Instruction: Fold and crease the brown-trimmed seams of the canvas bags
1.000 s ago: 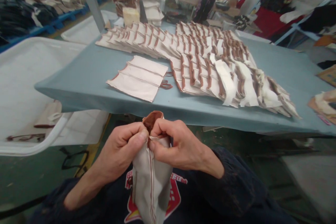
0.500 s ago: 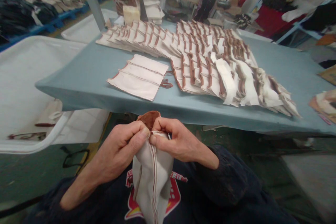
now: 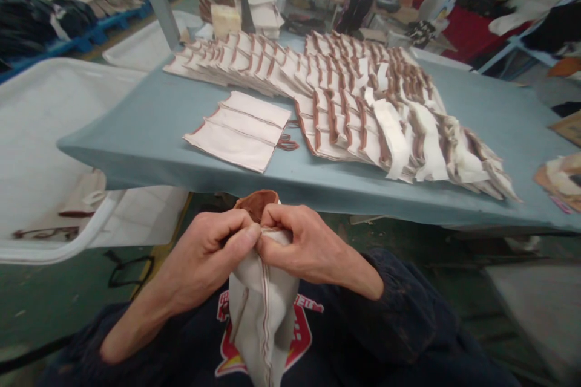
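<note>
I'm pinching the cream fabric piece (image 3: pixel 284 290) at its mouth (image 3: pixel 256 202), left hand (image 3: pixel 211 254) and right hand (image 3: pixel 311 245) close together, its body hanging below them. Long seam (image 3: pixel 265 296) is looking stitched; mouth seemingly unfinished. Flat piece (image 3: pixel 240 132) and overlapped rows (image 3: pixel 324 138) are lying ahead; can't tell if done.

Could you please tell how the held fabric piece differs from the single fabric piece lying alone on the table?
The held piece hangs pinched in the left hand and the right hand, while the single piece lies flat on the table. The held piece opens at its top, showing brown inside; the single piece shows mainly its pale face. Both are pale, with long seams.
</note>
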{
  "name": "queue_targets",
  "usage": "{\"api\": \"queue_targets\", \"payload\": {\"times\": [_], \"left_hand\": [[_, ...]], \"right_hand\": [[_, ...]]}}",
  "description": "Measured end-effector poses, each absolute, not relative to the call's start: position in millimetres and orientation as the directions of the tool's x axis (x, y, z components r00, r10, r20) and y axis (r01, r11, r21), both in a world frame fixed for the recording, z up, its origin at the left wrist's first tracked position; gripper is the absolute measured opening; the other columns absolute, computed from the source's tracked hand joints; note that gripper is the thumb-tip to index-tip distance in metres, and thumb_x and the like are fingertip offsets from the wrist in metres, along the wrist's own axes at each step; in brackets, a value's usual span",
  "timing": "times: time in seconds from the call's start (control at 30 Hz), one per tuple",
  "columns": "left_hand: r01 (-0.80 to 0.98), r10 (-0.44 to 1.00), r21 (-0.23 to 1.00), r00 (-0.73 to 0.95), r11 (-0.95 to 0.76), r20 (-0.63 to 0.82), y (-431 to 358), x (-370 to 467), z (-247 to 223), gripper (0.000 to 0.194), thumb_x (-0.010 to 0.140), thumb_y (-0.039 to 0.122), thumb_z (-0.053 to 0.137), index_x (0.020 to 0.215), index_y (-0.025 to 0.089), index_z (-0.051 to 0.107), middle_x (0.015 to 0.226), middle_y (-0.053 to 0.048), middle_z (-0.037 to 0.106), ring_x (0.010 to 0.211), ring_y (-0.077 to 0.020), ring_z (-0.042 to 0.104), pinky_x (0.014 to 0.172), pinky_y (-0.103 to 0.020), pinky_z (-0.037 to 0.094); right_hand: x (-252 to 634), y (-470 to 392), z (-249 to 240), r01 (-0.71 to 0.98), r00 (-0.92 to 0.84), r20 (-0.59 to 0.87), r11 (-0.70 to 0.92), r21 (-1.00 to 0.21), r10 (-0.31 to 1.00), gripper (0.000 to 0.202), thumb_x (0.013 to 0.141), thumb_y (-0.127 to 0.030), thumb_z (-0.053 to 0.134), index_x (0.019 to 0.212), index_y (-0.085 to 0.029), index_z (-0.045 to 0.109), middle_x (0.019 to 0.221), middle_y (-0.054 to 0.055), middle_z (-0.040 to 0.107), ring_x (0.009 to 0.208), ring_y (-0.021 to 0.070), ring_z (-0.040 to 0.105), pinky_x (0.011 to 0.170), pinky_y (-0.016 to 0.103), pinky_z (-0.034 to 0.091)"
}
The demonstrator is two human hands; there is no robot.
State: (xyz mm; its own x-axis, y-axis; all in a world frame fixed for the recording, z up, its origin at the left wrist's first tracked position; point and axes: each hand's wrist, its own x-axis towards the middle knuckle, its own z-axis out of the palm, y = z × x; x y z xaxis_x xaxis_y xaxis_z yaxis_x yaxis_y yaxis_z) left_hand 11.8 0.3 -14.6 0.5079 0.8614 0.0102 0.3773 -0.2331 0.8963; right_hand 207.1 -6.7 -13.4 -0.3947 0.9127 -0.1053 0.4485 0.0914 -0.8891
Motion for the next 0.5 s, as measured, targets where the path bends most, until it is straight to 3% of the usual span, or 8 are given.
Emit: {"api": "queue_targets", "payload": {"times": [0.2, 0.5], "left_hand": [[0.375, 0.823, 0.917, 0.558, -0.139, -0.104, 5.5, 7.0, -16.5, 0.032, 0.092, 0.035, 0.05, 0.065, 0.019, 0.056, 0.063, 0.004, 0.049, 0.058, -0.0112, 0.043, 0.051, -0.022, 0.033], [0.382, 0.816, 0.911, 0.57, -0.155, -0.1, 8.1, 6.4, -20.9, 0.034, 0.094, 0.035, 0.048, 0.065, 0.019, 0.056, 0.063, 0.004, 0.049, 0.058, -0.0109, 0.044, 0.052, -0.022, 0.034]], "right_hand": [[214.0, -4.4, -18.7, 0.466, -0.448, -0.13, 0.107, -0.878, 0.884, 0.019, 0.083, -0.028, 0.063, 0.072, -0.021, 0.049, 0.066, -0.007, 0.047, 0.061, 0.0098, 0.041, 0.058, 0.026, 0.029], [217.3, -4.9, -17.1, 0.492, -0.49, -0.112, 0.168, -0.854, 0.865, 0.019, 0.088, -0.025, 0.064, 0.075, -0.021, 0.05, 0.066, -0.008, 0.046, 0.061, 0.0092, 0.04, 0.061, 0.027, 0.028]]}}
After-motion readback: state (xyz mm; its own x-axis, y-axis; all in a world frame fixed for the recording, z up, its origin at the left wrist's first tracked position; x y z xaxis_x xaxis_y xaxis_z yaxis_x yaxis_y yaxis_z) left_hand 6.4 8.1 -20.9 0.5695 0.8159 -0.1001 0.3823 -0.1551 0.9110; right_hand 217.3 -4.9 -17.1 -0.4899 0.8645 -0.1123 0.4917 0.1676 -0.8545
